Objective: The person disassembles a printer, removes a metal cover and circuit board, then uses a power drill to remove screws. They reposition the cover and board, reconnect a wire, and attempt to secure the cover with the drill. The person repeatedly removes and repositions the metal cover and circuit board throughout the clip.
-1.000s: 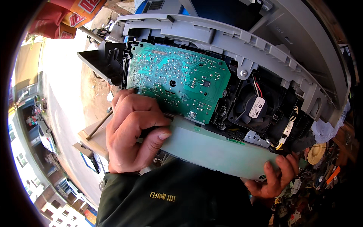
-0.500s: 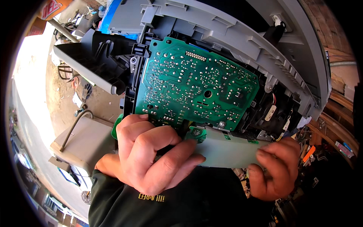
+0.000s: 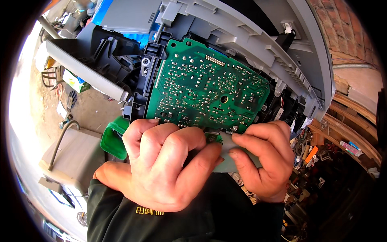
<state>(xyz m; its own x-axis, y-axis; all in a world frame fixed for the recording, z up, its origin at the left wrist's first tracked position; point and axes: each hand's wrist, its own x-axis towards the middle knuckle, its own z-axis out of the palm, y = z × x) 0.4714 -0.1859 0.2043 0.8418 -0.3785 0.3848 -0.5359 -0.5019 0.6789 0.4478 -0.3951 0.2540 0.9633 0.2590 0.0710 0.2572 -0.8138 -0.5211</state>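
Observation:
A green circuit board (image 3: pixel 201 88), dotted with solder joints, sits tilted in a grey and black plastic machine housing (image 3: pixel 242 24). Along its near edge runs a pale, smooth sheet-like strip (image 3: pixel 226 150) with a small green patch at one end. My left hand (image 3: pixel 171 161) is closed, its fingers curled at the board's near-left edge and its thumb by the strip. What lies inside that grip is hidden. On the strip's right part, my right hand (image 3: pixel 266 155) is closed in a pinch, thumb below and fingers above.
A grey-fronted black tray (image 3: pixel 86 68) juts out on the left. Below it are a green plastic container (image 3: pixel 113 139) and a beige box with a curved handle (image 3: pixel 64 151). Wooden planks (image 3: pixel 346 129) and cluttered parts lie to the right, near a brick wall (image 3: pixel 346 28).
My right hand has slid left along the pale strip, nearer my left hand, and covers more of it. The view has shifted, showing more of the green container.

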